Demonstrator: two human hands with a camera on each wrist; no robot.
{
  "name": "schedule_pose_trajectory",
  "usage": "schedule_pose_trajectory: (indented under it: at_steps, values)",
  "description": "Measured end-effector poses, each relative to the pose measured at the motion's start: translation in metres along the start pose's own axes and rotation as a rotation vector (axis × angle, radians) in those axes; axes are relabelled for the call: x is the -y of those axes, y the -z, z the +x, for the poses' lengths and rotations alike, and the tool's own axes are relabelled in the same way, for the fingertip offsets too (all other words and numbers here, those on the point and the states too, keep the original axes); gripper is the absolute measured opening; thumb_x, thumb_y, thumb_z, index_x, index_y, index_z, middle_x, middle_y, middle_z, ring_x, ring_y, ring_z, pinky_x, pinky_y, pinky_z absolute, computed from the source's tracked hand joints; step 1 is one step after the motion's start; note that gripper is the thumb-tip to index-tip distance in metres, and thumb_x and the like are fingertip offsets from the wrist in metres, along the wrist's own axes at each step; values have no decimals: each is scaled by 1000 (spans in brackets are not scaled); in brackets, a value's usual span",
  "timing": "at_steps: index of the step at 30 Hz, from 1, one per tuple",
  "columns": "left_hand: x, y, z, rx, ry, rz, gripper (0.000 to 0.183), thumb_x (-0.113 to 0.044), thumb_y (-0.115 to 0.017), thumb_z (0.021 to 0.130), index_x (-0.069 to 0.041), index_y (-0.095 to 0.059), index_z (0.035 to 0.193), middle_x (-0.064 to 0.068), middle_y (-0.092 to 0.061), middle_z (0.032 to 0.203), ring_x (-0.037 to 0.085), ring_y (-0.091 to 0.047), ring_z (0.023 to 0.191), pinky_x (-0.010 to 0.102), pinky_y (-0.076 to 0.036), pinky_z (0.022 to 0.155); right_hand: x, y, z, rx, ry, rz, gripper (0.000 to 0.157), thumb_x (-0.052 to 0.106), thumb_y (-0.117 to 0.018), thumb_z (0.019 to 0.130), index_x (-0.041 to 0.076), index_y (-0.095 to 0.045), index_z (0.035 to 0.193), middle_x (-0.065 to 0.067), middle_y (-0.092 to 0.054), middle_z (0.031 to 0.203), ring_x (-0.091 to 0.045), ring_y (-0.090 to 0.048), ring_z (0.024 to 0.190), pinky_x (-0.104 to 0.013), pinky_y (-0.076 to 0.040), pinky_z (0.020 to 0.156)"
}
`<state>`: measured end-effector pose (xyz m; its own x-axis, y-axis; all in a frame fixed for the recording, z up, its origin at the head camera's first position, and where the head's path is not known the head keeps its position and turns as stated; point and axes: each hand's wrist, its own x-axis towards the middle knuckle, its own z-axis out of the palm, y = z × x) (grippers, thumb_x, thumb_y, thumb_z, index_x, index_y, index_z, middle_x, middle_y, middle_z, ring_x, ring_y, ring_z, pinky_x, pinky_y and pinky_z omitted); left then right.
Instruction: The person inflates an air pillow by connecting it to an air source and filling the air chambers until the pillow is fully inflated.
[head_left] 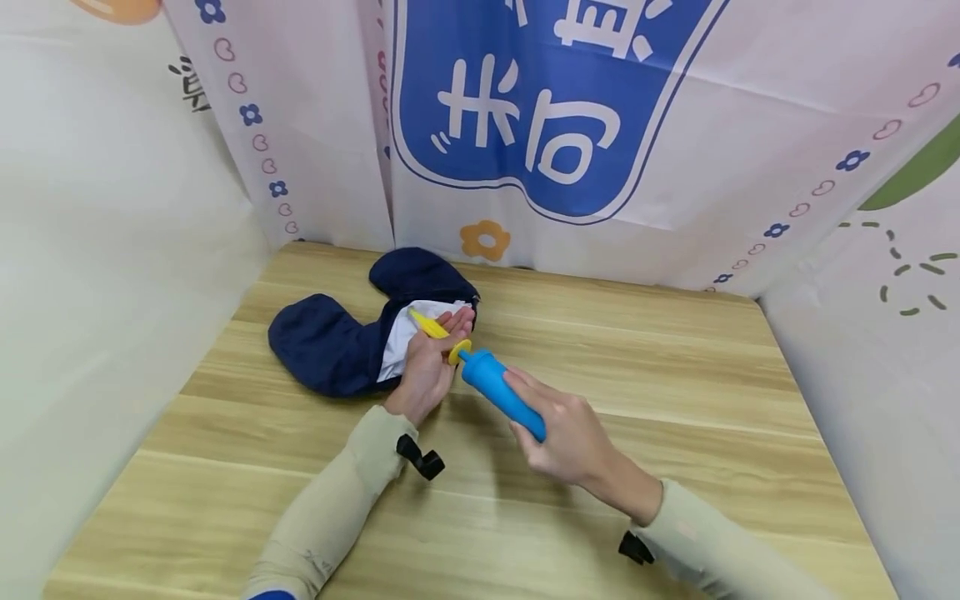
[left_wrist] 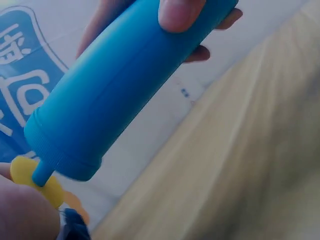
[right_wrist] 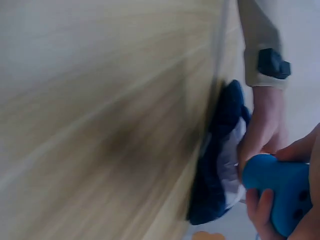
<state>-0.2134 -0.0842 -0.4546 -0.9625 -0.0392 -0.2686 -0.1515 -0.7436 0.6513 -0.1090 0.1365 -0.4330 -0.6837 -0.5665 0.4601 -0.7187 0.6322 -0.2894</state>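
A hand pump has a thick blue barrel (head_left: 504, 396) and a yellow tapered nozzle (head_left: 429, 325) with a round yellow flange (left_wrist: 35, 181). My right hand (head_left: 564, 435) grips the barrel, thumb and fingers around it. The left hand (head_left: 435, 358), palm up, holds the nozzle under its thumb, just beyond the flange. A short blue stem (left_wrist: 44, 172) links barrel and flange. Under the left hand lies a navy U-shaped neck pillow (head_left: 330, 350), its cover unzipped and white lining (head_left: 397, 342) showing. The nozzle tip overlaps that lining in the head view.
Everything is over a wood-grain table (head_left: 660, 367). A printed cloth (head_left: 322, 125) hangs along the back edge, and pale cloth walls (head_left: 112, 250) rise at both sides. Each sleeve carries a black strap piece (head_left: 420, 457) near the wrist.
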Motion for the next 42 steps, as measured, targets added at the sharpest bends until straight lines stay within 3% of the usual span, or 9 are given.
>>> schedule_pose_trajectory:
  at_steps: [7, 15, 18, 23, 27, 31, 34, 38, 42]
  values:
    - [-3, -5, 17, -12, -5, -52, 62, 28, -43, 96, 4, -32, 152, 22, -47, 159, 20, -63, 127, 21, -57, 101, -1, 34, -33, 20, -47, 39, 71, 15, -83, 88, 4, -55, 153, -17, -63, 150, -34, -74, 118, -48, -65, 87]
    - [-2, -10, 18, -72, 11, -83, 44, 27, -48, 95, -6, -40, 123, 18, -57, 147, 15, -69, 112, 22, -57, 100, -1, 73, -63, 23, -71, 14, 76, 11, -87, 80, 11, -59, 151, -8, -67, 146, -31, -74, 119, -50, -65, 86]
    - [0, -12, 14, -102, 31, -63, 41, 24, -52, 96, -10, -39, 115, 11, -66, 131, 11, -71, 103, 22, -57, 100, -2, 66, -55, 10, -54, 4, 73, 11, -87, 79, 8, -61, 148, -11, -69, 143, -31, -76, 115, -49, -66, 83]
    - [0, -7, 12, -105, 68, 26, 39, 19, -57, 98, -12, -38, 112, 2, -73, 109, 7, -73, 96, 20, -58, 96, -1, 32, -26, -17, 1, -34, 69, 14, -86, 79, 1, -63, 144, -16, -70, 139, -29, -80, 101, -43, -67, 76]
    - [-2, 1, 10, -98, 100, 53, 37, 16, -55, 100, -13, -37, 115, 1, -73, 109, 6, -73, 98, 18, -58, 92, 3, 9, 0, 1, 22, -39, 68, 15, -84, 81, -1, -63, 144, -20, -69, 139, -27, -81, 92, -39, -67, 72]
    - [0, 1, 12, -89, 89, 31, 37, 17, -55, 100, -12, -39, 117, 5, -70, 117, 9, -73, 100, 20, -58, 95, -3, 1, 16, 48, -14, 5, 67, 18, -83, 87, 2, -59, 148, -19, -66, 144, -29, -80, 102, -43, -67, 82]
    - [4, -1, 16, -79, 62, 15, 38, 19, -54, 99, -9, -40, 121, 10, -66, 127, 9, -72, 99, 20, -58, 95, -10, 5, 11, 85, -48, 37, 68, 19, -81, 92, 4, -55, 152, -16, -62, 150, -31, -76, 114, -45, -65, 89]
    - [5, -2, 22, -87, 29, -2, 39, 23, -51, 97, -6, -43, 122, 16, -60, 140, 9, -72, 95, 18, -59, 88, -12, 21, -12, 119, -78, 63, 70, 21, -81, 94, 7, -52, 156, -13, -56, 157, -32, -72, 122, -47, -64, 92]
    - [1, -1, 24, -104, 20, -12, 40, 25, -51, 96, -6, -43, 119, 16, -60, 139, 10, -71, 96, 18, -59, 86, -8, 45, -35, 146, -127, 33, 71, 24, -82, 93, 13, -52, 156, -7, -57, 157, -30, -71, 125, -48, -64, 93]
